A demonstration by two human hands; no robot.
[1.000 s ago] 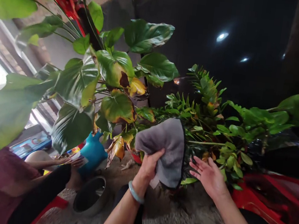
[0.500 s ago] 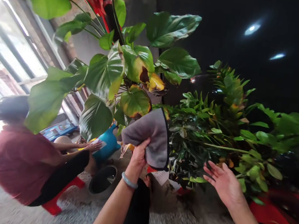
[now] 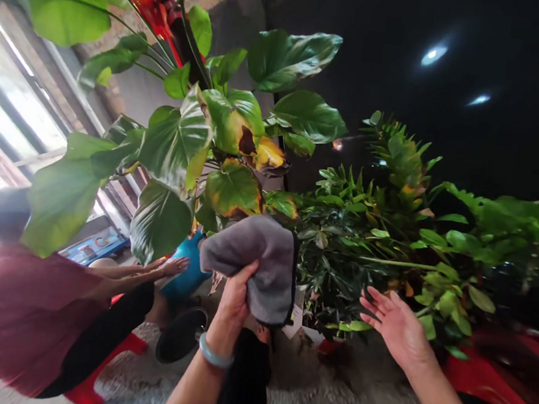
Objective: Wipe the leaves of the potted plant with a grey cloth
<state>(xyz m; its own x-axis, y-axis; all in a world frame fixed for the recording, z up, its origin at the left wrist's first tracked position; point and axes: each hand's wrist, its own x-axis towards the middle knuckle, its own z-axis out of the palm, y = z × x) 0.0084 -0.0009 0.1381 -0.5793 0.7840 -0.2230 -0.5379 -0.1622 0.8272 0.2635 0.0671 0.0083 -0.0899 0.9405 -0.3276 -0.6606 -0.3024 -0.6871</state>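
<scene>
A grey cloth with a dark edge (image 3: 268, 274) is pinched in my left hand (image 3: 237, 293), which wears a pale bangle (image 3: 215, 352) at the wrist. The cloth hangs in front of a large-leaved plant (image 3: 175, 144), just below a leaf with yellow and brown edges (image 3: 234, 189). My right hand (image 3: 396, 326) is held out at the right, palm up with its fingers apart, and nothing is in it. Nearest to it are the leaves of a low, dense green plant (image 3: 343, 244); I cannot tell whether it touches them.
At the left a person in a dull red shirt (image 3: 32, 317) sits on a red stool (image 3: 86, 396), a hand near a blue object (image 3: 187, 267). A dark bucket (image 3: 179, 335) stands on the rough floor. A red object (image 3: 499, 368) is at the right. Behind the plants is a dark glossy surface (image 3: 396, 47).
The view has shifted, so the plants and the seated person appear further left. My left hand, still gripping the cloth, sits slightly lower and left in the picture. The right hand stays open.
</scene>
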